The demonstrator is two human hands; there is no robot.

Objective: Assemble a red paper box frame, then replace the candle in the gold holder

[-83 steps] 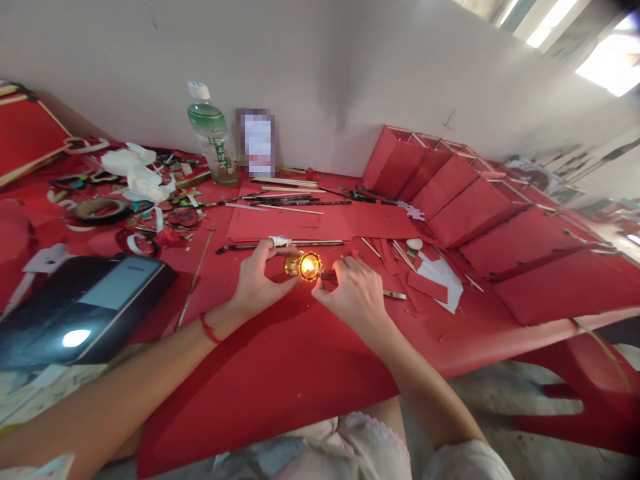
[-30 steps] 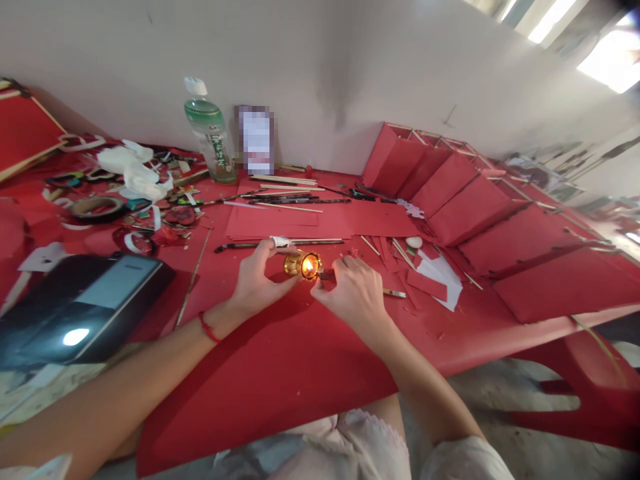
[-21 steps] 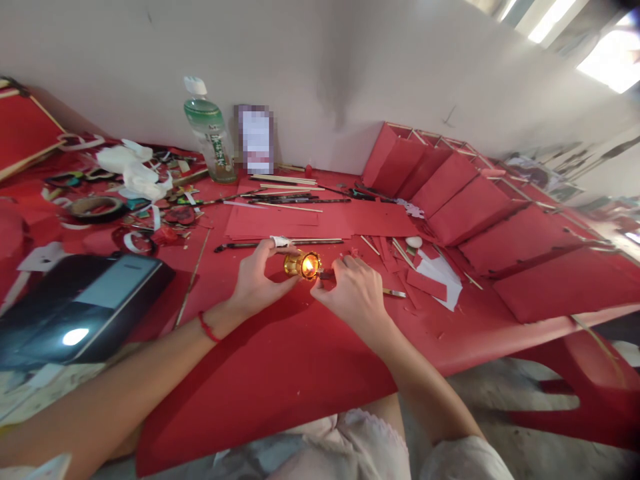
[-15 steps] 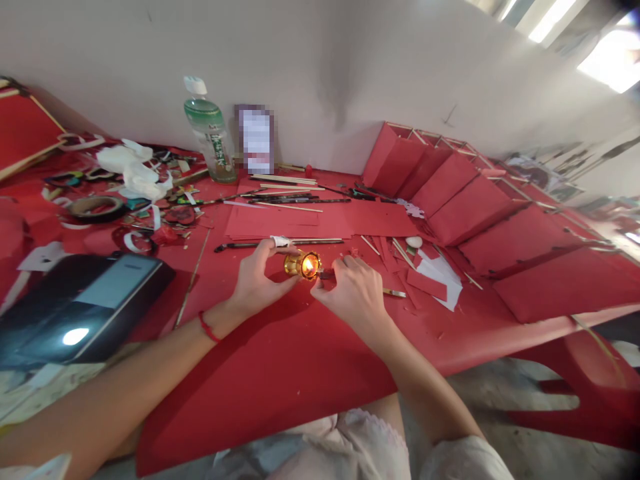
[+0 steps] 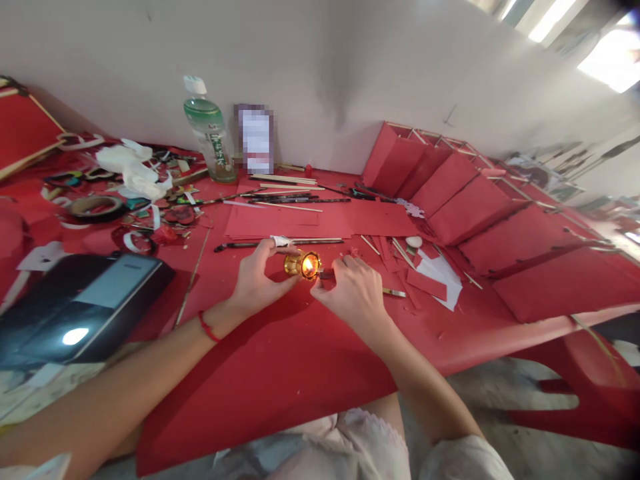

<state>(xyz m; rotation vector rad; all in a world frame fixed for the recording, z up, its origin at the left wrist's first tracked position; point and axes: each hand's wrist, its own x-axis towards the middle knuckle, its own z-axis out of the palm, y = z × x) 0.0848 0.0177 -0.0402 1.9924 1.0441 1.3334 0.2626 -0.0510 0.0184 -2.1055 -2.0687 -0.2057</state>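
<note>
My left hand, a white wrap on one fingertip and a red cord on the wrist, grips a small gold candle cup tilted so its scalloped mouth faces right and toward me. A bright flame glows inside it. My right hand is closed in a pinch on a dark, thin tool, whose tip reaches the cup's rim. Beyond that hand a metal-ended piece sticks out; whether it belongs to the same tool is hidden by my fingers.
Thin sticks and red paper sheets lie behind the cup. A green-labelled bottle and a blurred-out panel stand by the wall. Red paper-covered frames line the right. Black box, tape roll and scraps crowd the left.
</note>
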